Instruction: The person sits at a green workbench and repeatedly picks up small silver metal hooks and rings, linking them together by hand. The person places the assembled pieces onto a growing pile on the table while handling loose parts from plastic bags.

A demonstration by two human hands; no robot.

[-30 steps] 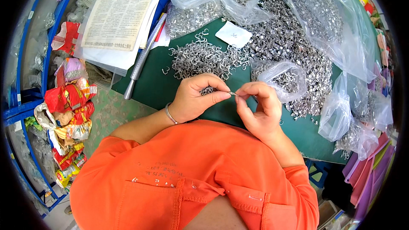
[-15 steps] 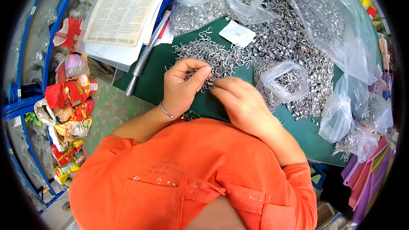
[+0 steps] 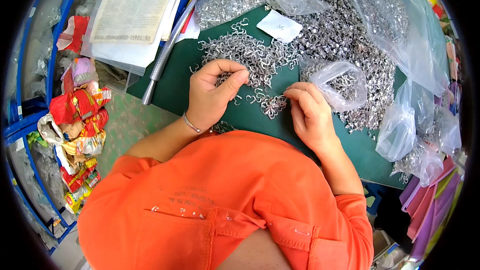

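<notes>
Seemingly picking silvery curved metal hooks: left hand pressed together, right hand grip unclear; calls for fine pinching.

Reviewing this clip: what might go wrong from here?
1. The right hand is right beside the small cluster of hooks, so a careless brush might scatter it.
2. The open bag is close behind that hand; a knock could spill its contents.
3. The large hook pile lies against the heap of metal bits, with no divider visible between them, so the two might mix.
</notes>
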